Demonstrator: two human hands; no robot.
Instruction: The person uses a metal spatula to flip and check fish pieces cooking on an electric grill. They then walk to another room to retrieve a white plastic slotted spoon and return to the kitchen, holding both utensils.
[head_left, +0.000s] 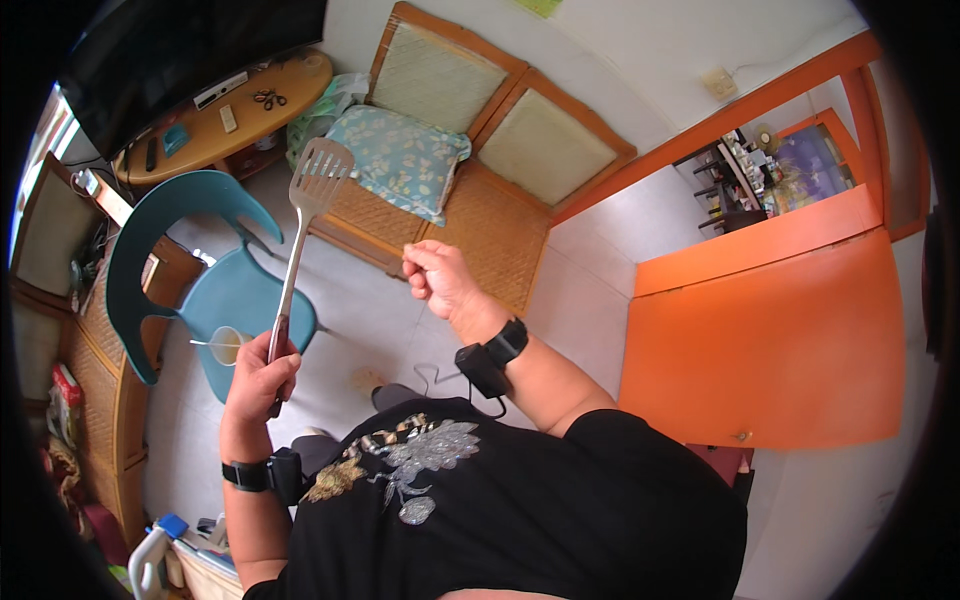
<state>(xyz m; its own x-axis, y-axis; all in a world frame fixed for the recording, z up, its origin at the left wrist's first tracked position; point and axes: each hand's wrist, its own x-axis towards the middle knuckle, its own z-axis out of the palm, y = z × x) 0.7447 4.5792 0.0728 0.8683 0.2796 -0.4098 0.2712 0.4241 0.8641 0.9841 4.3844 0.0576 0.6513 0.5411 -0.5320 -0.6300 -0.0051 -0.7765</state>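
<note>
My left hand (261, 375) grips the dark handle of a slotted metal spatula (296, 240). Its slotted blade points up and away from me. In front of my body, my right hand (440, 277) is raised with the fingers curled in, and nothing shows in it. Just beyond my left hand is a teal plastic chair (247, 289). A clear cup (228, 346) with a pale stick or spoon in it rests on the chair's seat, partly behind my left hand.
A wooden bench (495, 232) bears a blue floral pillow (401, 154). Scissors (268, 98) and a pale remote control (228, 118) lie on a wooden cabinet (300, 79) below a television (187, 52). To the right stands an orange door (765, 352); woven seating (101, 382) lines the left.
</note>
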